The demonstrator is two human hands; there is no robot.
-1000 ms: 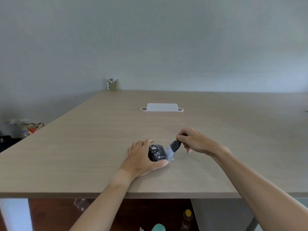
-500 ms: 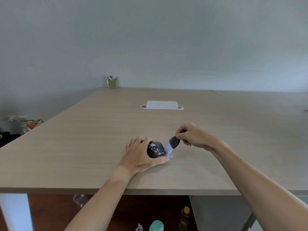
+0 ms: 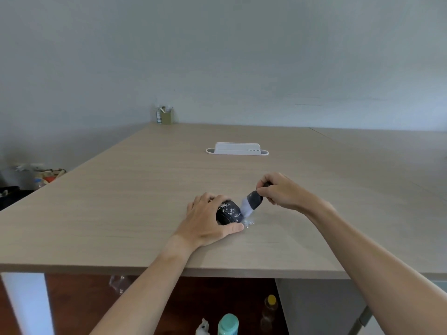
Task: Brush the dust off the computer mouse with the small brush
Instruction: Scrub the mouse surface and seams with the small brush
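A black computer mouse (image 3: 229,212) speckled with white dust lies on the wooden table (image 3: 135,194), near its front edge. My left hand (image 3: 208,218) wraps around the mouse from the left, thumb along its near side. My right hand (image 3: 281,191) pinches the dark handle of a small brush (image 3: 251,205). The brush's pale bristles touch the mouse's right side. A little heap of white dust (image 3: 248,223) lies on the table just below the bristles.
A white oblong tray (image 3: 237,149) sits farther back at the table's middle. A small olive pen holder (image 3: 165,116) stands at the far corner by the wall. Bottles (image 3: 228,323) stand on the floor under the front edge. Clutter (image 3: 41,175) lies left of the table.
The view has tilted slightly, so the scene sits higher in frame. My right hand and the brush have shifted a little along the mouse's right side; the left hand stays on the mouse.
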